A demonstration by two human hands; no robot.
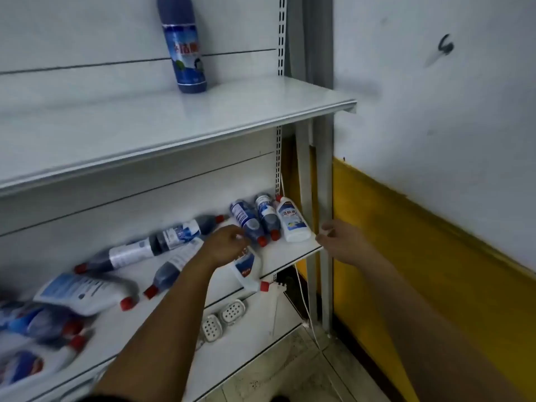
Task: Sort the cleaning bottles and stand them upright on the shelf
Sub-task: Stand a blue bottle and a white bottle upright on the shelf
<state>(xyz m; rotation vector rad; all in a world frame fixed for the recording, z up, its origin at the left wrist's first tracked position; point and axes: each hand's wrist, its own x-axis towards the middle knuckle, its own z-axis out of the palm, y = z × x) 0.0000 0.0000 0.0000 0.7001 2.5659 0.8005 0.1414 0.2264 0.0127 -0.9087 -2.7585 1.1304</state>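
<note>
One blue bottle (185, 53) stands upright at the back of the upper shelf (203, 123). On the middle shelf (290, 253) several blue and white bottles with red caps lie on their sides. At its right end lie two blue bottles (245, 220) (267, 216) and a white bottle (293, 223). My left hand (227, 243) reaches over another lying white bottle (246, 269), its fingers curled round the neck of the left one of the two blue bottles. My right hand (339, 239) rests at the shelf's front right corner, fingers loosely bent, holding nothing.
More bottles (84, 291) lie piled at the left of the middle shelf. Two white soap dishes (232, 311) sit on the lowest shelf. A metal upright (324, 184) stands at the shelf's right end, beside a white and yellow wall (435, 227). The floor below is tiled.
</note>
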